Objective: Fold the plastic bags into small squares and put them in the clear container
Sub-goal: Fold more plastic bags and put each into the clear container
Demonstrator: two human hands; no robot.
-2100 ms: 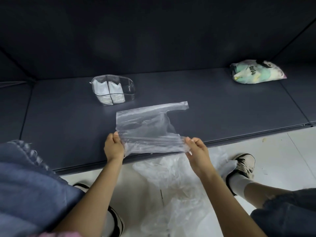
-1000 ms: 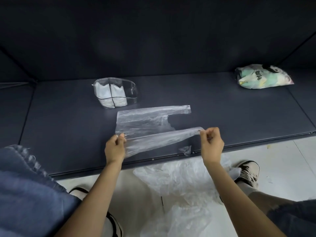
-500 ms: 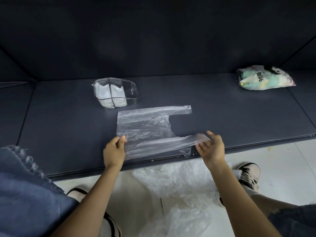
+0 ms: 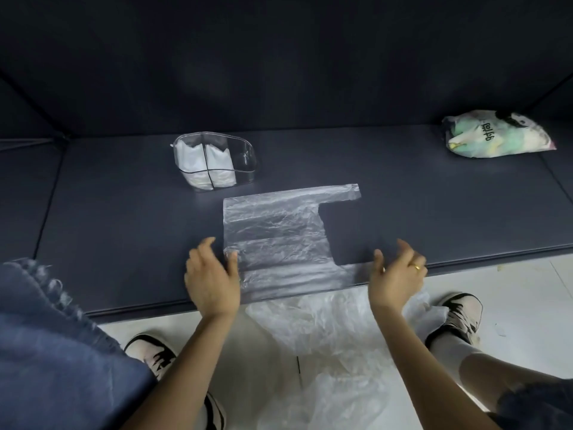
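Observation:
A clear plastic bag [image 4: 273, 231] lies spread flat on the dark mat [image 4: 124, 237], handles pointing right. My left hand [image 4: 212, 277] hovers at the bag's near left corner, fingers apart, thumb just touching its edge. At the end of the near handle strip is my right hand [image 4: 395, 274], also with spread fingers and holding nothing. The clear container [image 4: 245, 156] stands behind the bag to the left, with white folded bags [image 4: 203, 166] in its left compartments.
A pile of loose clear bags [image 4: 335, 346] lies on the white floor between my feet. A colourful filled bag [image 4: 496, 135] rests at the mat's far right. My denim-clad knee [image 4: 52, 352] fills the lower left. A dark wall backs the mat.
Both hands pulled the near handle out straight, laid the bag down flat and let go. The hands now stand open at its two ends.

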